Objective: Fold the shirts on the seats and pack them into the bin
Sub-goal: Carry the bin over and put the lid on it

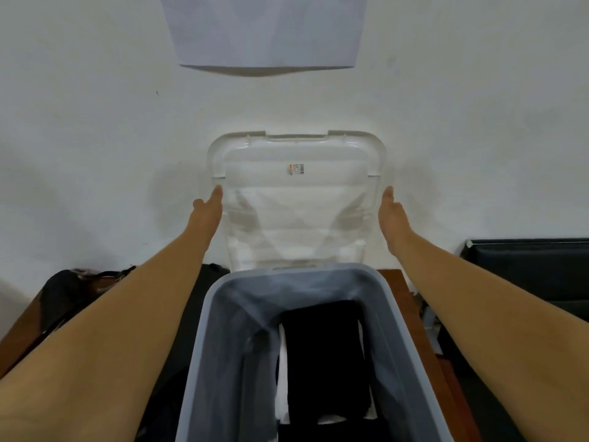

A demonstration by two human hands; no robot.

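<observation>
A clear plastic lid (296, 173) with a small barcode sticker stands upright in front of the white wall. My left hand (208, 207) grips its left edge and my right hand (392, 215) grips its right edge, thumbs in front; the fingers show faintly through the plastic behind it. Directly below the lid is the open grey-rimmed bin (204, 330). Inside it lies a folded black shirt (325, 346) on top of a white shirt (282, 400), of which only the edges show.
A black bag (68, 295) lies on a brown wooden surface (19, 339) to the left of the bin. A black seat (529, 266) stands at the right. A white sheet of paper (264, 30) hangs on the wall above.
</observation>
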